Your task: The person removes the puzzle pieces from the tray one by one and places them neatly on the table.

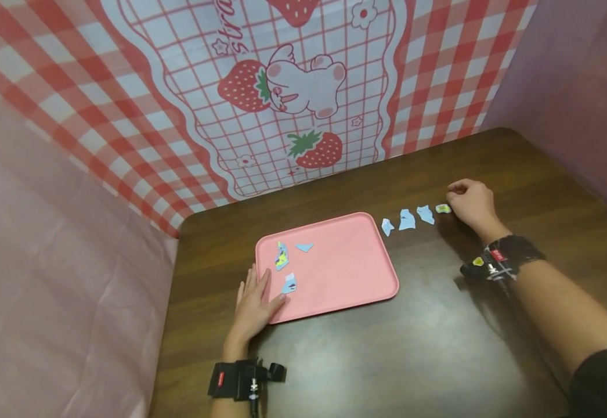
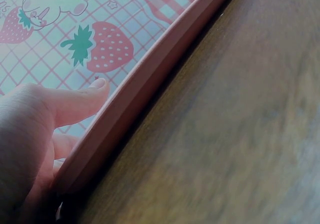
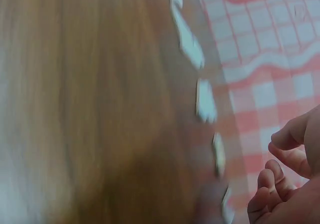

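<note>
My left hand rests on the near left corner of a pink tray, fingers spread along its left rim. In the left wrist view its straight thumb lies by the rim. On the tray lie a yellow-and-blue flat piece, a blue sliver and a blue piece with dark marks. Loosely curled, my right hand hovers beside a small yellow-and-white piece; nothing shows between its fingers. Another pale piece shows beneath that hand in the right wrist view.
Irregular light-blue pieces lie in a row right of the tray on the brown wooden table. A yellow piece shows by the right wrist camera. A strawberry-patterned cloth hangs behind, with pink cloth at left.
</note>
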Demonstrator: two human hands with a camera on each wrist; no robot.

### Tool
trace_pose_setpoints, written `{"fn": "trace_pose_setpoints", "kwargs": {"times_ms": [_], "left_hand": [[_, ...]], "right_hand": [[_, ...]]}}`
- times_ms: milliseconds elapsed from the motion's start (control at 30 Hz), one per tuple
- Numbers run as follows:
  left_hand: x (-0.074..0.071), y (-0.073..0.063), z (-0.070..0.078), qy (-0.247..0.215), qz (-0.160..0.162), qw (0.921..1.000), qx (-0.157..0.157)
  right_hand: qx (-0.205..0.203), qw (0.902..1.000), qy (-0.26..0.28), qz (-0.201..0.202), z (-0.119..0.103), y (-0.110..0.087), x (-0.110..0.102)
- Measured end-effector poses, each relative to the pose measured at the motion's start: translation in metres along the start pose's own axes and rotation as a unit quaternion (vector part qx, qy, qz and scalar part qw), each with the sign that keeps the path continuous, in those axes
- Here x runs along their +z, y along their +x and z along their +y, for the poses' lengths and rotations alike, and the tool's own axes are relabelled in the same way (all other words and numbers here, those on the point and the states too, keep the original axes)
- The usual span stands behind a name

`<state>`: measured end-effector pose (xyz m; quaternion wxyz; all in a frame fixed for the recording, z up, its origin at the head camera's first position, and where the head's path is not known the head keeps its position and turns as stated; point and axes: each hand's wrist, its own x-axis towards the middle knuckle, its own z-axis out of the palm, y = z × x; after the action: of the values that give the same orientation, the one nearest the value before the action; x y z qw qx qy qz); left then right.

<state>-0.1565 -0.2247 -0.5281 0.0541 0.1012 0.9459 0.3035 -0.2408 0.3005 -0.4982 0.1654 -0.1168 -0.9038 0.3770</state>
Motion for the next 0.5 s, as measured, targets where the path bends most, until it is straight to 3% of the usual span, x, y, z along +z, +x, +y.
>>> {"fn": "trace_pose_setpoints", "kwargs": {"times_ms": [267, 500], "left_hand": [[0.000, 0.001, -0.002, 0.003, 0.007, 0.9998, 0.016], [0.001, 0.002, -0.003, 0.004, -0.001, 1.0000, 0.004]], "right_hand": [[-0.057, 0.9975, 0.028, -0.032, -0.048, -0.009, 0.020], [-0.084, 0.9925, 0.051, -0.072, -0.080, -0.020, 0.045]]}}
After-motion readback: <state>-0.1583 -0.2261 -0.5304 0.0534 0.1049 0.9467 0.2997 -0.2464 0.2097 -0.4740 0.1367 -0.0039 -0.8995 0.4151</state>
